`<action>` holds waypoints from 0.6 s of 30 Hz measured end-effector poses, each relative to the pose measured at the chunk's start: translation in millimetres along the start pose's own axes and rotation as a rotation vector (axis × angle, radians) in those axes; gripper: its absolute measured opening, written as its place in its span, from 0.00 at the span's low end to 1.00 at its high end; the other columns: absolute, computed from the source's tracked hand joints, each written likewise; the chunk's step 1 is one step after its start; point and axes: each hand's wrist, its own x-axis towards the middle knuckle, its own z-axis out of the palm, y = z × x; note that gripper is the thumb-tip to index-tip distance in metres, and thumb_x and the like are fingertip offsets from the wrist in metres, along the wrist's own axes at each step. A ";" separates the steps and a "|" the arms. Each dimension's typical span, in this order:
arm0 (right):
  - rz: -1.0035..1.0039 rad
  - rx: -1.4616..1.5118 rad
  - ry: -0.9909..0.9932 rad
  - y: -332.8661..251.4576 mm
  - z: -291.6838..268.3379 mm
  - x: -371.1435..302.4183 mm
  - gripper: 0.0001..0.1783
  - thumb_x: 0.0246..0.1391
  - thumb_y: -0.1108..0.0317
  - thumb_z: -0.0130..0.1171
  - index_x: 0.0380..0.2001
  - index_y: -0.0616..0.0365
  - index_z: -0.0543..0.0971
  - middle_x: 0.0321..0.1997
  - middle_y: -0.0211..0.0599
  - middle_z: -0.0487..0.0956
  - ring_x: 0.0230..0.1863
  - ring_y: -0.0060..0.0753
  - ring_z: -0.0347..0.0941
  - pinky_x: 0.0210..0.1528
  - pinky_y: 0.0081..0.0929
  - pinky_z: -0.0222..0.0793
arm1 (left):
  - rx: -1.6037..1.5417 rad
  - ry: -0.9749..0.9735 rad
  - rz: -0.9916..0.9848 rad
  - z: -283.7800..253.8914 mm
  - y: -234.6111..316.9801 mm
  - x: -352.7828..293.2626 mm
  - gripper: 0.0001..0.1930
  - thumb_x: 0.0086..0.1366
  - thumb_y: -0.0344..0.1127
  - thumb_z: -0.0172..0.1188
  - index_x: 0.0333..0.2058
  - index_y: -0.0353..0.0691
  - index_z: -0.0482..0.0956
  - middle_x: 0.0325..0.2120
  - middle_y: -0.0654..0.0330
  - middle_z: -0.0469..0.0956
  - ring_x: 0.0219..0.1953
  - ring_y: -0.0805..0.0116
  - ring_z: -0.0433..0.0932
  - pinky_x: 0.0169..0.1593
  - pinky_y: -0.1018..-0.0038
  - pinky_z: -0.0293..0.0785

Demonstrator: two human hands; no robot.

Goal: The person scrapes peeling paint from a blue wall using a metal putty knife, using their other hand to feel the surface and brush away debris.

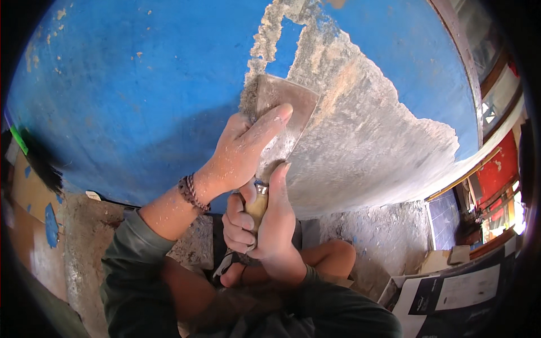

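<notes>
I'm apparently scraping the blue-painted wall [163, 96]: right hand [277, 222] wraps the pale-handled steel scraper [282, 143], left hand [239, 152] clasps its blade [293, 97]; next probably needs pressure.

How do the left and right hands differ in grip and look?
The left hand lays its thumb along the metal blade; the right hand wraps the handle. The left sits higher in the picture, the right lower. The left wrist wears a braided bracelet; none shows on the right. Both look dusty and hold the same scraper.
</notes>
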 end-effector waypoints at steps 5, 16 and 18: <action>0.072 -0.039 0.050 6.8 -8.0 -3.0 0.34 0.51 0.26 0.20 0.25 0.46 0.59 0.10 0.27 0.55 0.05 0.22 0.45 0.05 0.20 0.43 | -0.042 0.032 -0.201 -1.7 2.0 -8.8 0.17 0.65 0.43 0.52 0.27 0.33 0.76 0.13 0.72 0.58 0.20 0.83 0.54 0.20 0.78 0.54; 0.108 0.031 -0.003 2.8 4.4 -2.1 0.34 0.51 0.26 0.22 0.25 0.44 0.61 0.11 0.27 0.55 0.06 0.22 0.46 0.06 0.20 0.42 | -0.117 0.075 -0.186 -7.0 3.3 -3.0 0.16 0.66 0.41 0.52 0.25 0.33 0.76 0.12 0.73 0.58 0.19 0.86 0.54 0.18 0.77 0.51; 0.083 0.018 -0.013 -7.6 10.4 -1.2 0.34 0.51 0.26 0.22 0.24 0.44 0.61 0.11 0.27 0.55 0.06 0.22 0.46 0.06 0.20 0.42 | -0.209 0.083 -0.282 -4.7 13.8 9.3 0.17 0.66 0.42 0.52 0.25 0.33 0.75 0.12 0.72 0.57 0.18 0.85 0.54 0.18 0.77 0.50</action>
